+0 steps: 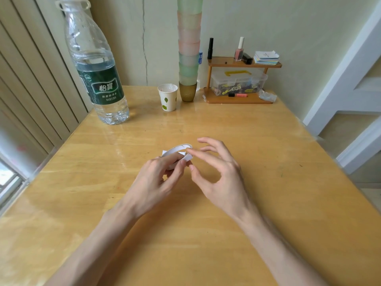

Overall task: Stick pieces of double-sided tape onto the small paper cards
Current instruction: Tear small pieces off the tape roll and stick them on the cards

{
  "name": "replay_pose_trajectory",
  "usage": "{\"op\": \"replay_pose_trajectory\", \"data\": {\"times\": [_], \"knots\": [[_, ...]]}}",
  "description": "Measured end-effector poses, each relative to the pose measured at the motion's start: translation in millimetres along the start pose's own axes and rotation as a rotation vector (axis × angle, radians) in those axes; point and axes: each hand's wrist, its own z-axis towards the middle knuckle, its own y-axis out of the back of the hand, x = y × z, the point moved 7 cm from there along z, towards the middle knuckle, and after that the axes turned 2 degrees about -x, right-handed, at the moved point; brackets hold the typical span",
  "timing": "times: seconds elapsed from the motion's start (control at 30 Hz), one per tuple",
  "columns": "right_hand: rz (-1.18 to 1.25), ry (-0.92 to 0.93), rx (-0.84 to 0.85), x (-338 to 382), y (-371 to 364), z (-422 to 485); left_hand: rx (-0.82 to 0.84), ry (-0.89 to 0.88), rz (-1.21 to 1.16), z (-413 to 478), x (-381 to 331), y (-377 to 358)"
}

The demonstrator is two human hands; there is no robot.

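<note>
A white tape roll (177, 150) sits just above the middle of a wooden table (268, 162), held in the left hand (158, 176), whose fingers curl around its near side. At the roll's right edge is a small white piece (187, 157); whether it is the tape end or a paper card cannot be told. The right hand (218, 176) pinches this piece narrowly between forefinger and thumb, its other fingers spread and raised. The two hands touch at the piece, and both forearms reach in from the near edge.

Bare wood shows on every side of the hands, out to the table's left edge by a window and its right edge by a white door frame. Everything else stands well apart from the hands, at the back. A large water bottle (97, 79) is at the back left. Near the back edge stand a paper cup (168, 98) and, just beside it, a tall cup stack (188, 48). At the back right a small wooden shelf (237, 100) against the wall holds a plastic box (237, 81), with little bottles and a paper stack (266, 57) on its top tier
</note>
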Motion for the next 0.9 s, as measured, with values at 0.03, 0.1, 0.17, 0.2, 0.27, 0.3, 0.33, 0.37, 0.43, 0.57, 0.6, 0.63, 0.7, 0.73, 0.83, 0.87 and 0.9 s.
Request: {"op": "replay_pose_trajectory", "data": {"times": [0.03,0.1,0.17,0.2,0.27,0.3,0.33,0.37,0.43,0.57,0.6,0.63,0.7,0.73,0.83,0.87,0.9], "knots": [[-0.025,0.024,-0.012,2.5,-0.7,-1.0,0.006,-0.004,0.006,0.0,-0.8,-0.4],[-0.034,0.036,-0.049,3.3,0.6,-1.8,0.015,-0.002,0.007,0.0,-1.8,-0.7],[0.004,0.011,-0.075,1.5,3.0,-1.8,0.026,-0.006,0.010,-0.8,-2.0,-0.8],[0.029,-0.009,-0.077,0.3,3.6,-1.4,0.031,-0.009,0.012,-1.4,-1.8,-1.0],[0.061,-0.048,-0.062,-1.0,4.6,0.1,0.044,-0.016,0.027,-1.7,-1.5,-2.0],[0.065,-0.061,-0.049,-1.2,5.1,0.9,0.050,-0.016,0.041,-1.5,-1.1,-2.6],[0.066,-0.068,-0.034,-0.8,5.0,1.6,0.053,-0.016,0.052,-1.0,-1.1,-3.2],[0.064,-0.069,-0.016,-0.2,4.4,1.9,0.053,-0.016,0.058,-1.0,-1.6,-3.1],[0.047,-0.056,0.020,0.5,0.9,1.6,0.044,-0.004,0.046,-1.3,-1.5,-2.1],[0.008,-0.002,0.063,2.4,-6.1,0.4,0.065,0.023,0.016,-1.0,0.2,-3.5],[0.016,-0.007,0.065,1.9,-7.9,-0.3,0.073,0.028,0.004,-0.3,1.5,-3.7],[0.024,-0.017,0.063,1.8,-9.6,-1.3,0.082,0.036,-0.018,0.4,2.4,-3.6],[0.031,-0.012,0.053,3.7,-11.9,-1.8,0.114,0.051,-0.090,1.9,2.3,-3.1],[0.033,-0.002,0.047,5.6,-12.2,-1.7,0.132,0.059,-0.145,2.6,0.8,-2.9],[0.128,0.008,0.057,12.2,-8.3,1.5,0.142,0.092,-0.378,3.9,-3.2,-0.3],[0.233,-0.028,0.061,12.2,-5.8,3.1,0.128,0.112,-0.444,4.4,-1.9,1.7],[0.371,-0.086,0.057,11.2,-2.4,4.7,0.113,0.136,-0.484,5.0,1.1,3.9]]}}
